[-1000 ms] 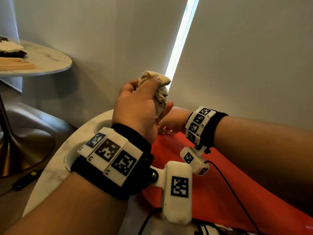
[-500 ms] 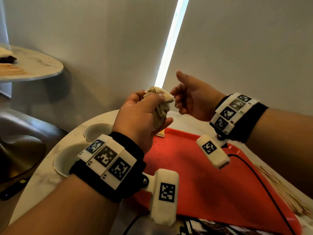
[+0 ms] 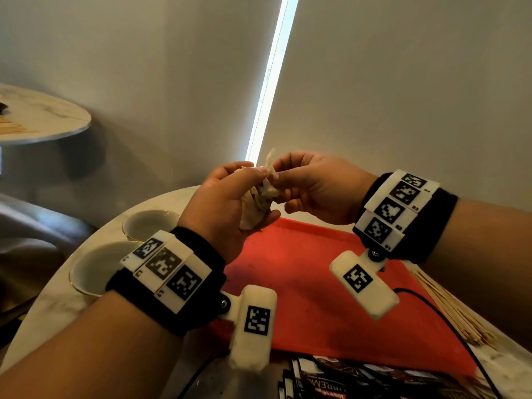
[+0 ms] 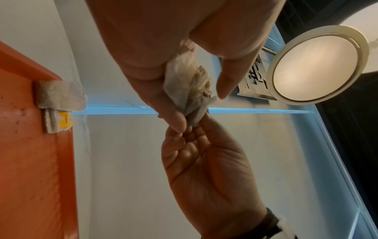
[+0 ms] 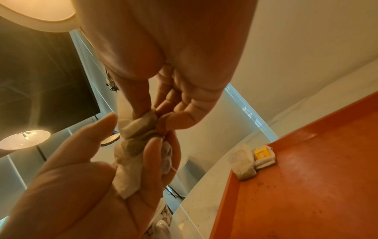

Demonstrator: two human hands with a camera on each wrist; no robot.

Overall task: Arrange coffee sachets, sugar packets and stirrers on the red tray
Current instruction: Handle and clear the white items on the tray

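Right hand (image 3: 311, 185) moved in, now pinching sachet bundle (image 3: 259, 197) gripped by left hand (image 3: 227, 205) above red tray (image 3: 316, 283).

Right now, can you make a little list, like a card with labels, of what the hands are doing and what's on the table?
left hand: grips a bunch of pale sachets
right hand: fingers pinch the top sachet of the bunch
red tray: under both hands
already on tray: two sachets at its far corner, one with a yellow label
left of tray: two white cups
right of tray: wooden stirrers
near edge: dark packets
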